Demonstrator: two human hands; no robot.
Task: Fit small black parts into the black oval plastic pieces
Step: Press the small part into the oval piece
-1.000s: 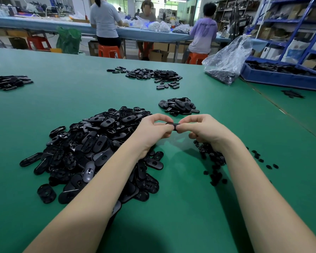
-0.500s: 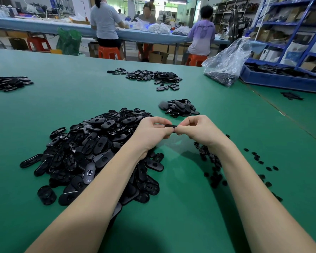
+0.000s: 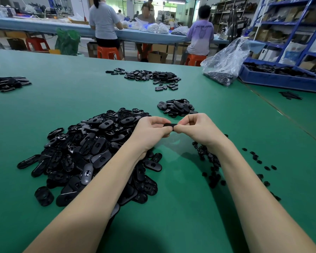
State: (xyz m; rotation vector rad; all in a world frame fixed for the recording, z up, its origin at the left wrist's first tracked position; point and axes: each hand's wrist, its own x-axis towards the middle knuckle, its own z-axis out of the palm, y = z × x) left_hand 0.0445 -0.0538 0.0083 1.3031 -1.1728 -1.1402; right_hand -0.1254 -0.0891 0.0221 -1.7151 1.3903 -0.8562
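My left hand (image 3: 149,132) and right hand (image 3: 199,129) pinch one black oval piece (image 3: 169,125) between curled fingers, above the green table (image 3: 181,216). Left lies the big pile of ovals (image 3: 84,154); small parts (image 3: 211,167) scatter right. Beyond sits a smaller pile (image 3: 177,107).

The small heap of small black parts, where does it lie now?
In the head view, the small black parts lie on the green table under the right forearm, right of the large pile of oval pieces.
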